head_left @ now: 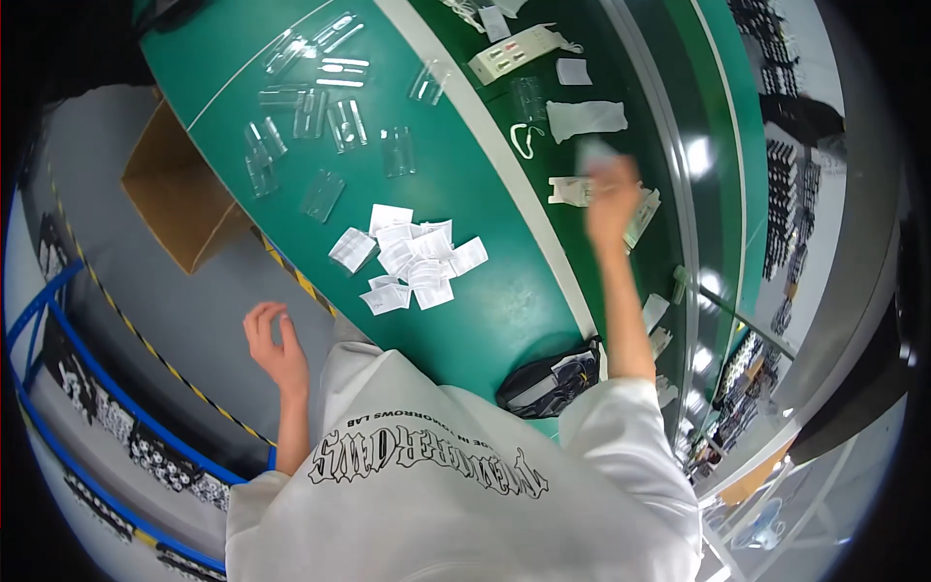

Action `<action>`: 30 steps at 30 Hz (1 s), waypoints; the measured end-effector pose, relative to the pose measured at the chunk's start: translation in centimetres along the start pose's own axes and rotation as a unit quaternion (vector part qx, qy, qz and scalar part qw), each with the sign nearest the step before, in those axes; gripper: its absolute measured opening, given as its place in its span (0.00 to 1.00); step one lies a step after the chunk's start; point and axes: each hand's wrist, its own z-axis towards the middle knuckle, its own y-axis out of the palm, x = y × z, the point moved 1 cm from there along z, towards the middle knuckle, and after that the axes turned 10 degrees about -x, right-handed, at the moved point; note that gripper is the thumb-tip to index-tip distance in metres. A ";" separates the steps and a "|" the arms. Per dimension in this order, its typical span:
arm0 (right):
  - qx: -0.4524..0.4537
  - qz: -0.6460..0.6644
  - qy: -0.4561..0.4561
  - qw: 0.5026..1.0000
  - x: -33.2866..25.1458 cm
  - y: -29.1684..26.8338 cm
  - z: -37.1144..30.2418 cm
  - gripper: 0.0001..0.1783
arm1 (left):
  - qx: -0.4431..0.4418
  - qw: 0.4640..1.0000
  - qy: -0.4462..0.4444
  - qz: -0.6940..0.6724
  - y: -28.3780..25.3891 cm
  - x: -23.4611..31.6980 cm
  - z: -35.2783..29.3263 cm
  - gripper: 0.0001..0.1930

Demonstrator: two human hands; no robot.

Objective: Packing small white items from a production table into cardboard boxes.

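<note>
My right hand (613,199) is stretched out over the dark green belt on the right, its fingers closed on a pale, slightly see-through piece (594,153). Motion smears both, so the kind of piece cannot be told. Beneath and beside this hand lie a white device (569,190) and another whitish device (642,218). My left hand (276,344) hangs off the table's left edge, above the grey floor, with its fingers loosely bent, apart and holding nothing. A heap of small folded white leaflets (417,262) lies on the green table in front of me.
Several transparent plastic trays (346,126) are scattered farther up the table. The belt carries a white power strip (514,53), a white pouch (587,118) and a white cord loop (525,142). A black pouch (553,380) sits near me; a cardboard box (184,184) stands left.
</note>
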 end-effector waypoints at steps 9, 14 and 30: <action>0.001 -0.145 -0.075 0.987 5.1 2.0 9.4 0.20 | -0.130 0.978 0.008 -0.165 5.5 6.0 -2.6 0.07; -0.138 -0.253 -0.100 0.952 8.4 2.7 13.6 0.18 | -0.126 0.975 0.019 -0.185 6.1 7.0 -2.4 0.07; -0.107 -0.138 -0.118 0.978 0.9 5.0 2.3 0.26 | -0.140 0.965 -0.020 -0.220 6.2 6.8 -1.1 0.05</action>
